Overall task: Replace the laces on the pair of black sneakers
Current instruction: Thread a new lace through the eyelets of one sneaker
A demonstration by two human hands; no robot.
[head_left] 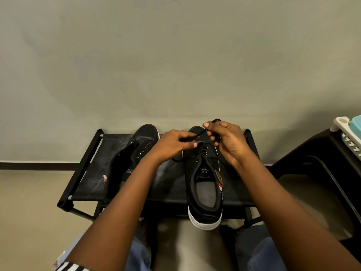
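Observation:
Two black sneakers with white soles lie on a low black fabric rack point(86, 184). The right sneaker point(205, 190) points away from me, its heel over the rack's front edge, with a black lace point(197, 135) threaded through its far eyelets. My right hand point(226, 140) pinches that lace above the toe. My left hand point(175, 142) grips the same lace a little lower, over the tongue. The left sneaker point(134, 153) lies beside them with bare eyelets and no lace visible. A loose lace end point(175, 159) trails off the right sneaker's left side.
A plain wall rises behind the rack, with a dark skirting strip point(35, 165) at floor level. A dark stool or table point(320, 173) stands at the right, carrying a white and teal basket point(349, 133). My knees in blue jeans point(261, 251) are below the rack.

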